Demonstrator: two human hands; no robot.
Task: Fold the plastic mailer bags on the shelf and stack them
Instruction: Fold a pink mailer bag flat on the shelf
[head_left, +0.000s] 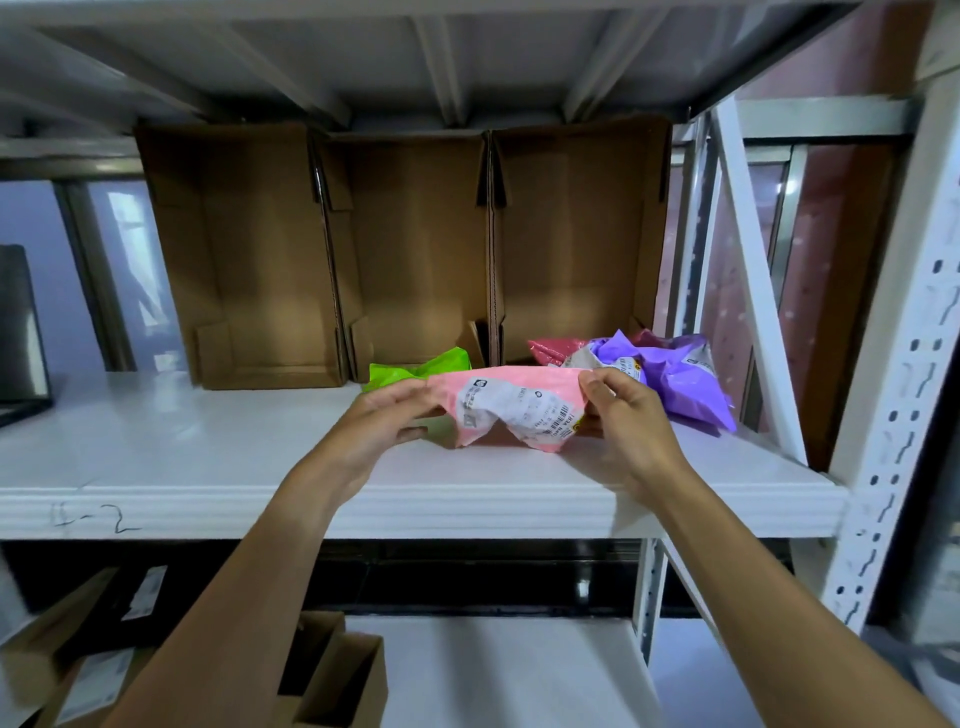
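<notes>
A pink mailer bag (545, 387) with a white shipping label hangs just above the white shelf (208, 447), stretched between both hands. My left hand (387, 418) pinches its left end and my right hand (621, 415) pinches its right end. Behind the left hand lies a green mailer bag (415, 370), partly hidden by the pink one. At the right of the shelf sits a crumpled purple mailer bag (680, 382), and a dark pink mailer bag (550, 349) peeks out behind it.
Three open cardboard boxes (405, 249) stand on their sides along the back of the shelf. A white perforated upright (893, 415) and a slanted brace (753, 270) bound the right side. More cardboard boxes (332, 675) sit on the lower shelf.
</notes>
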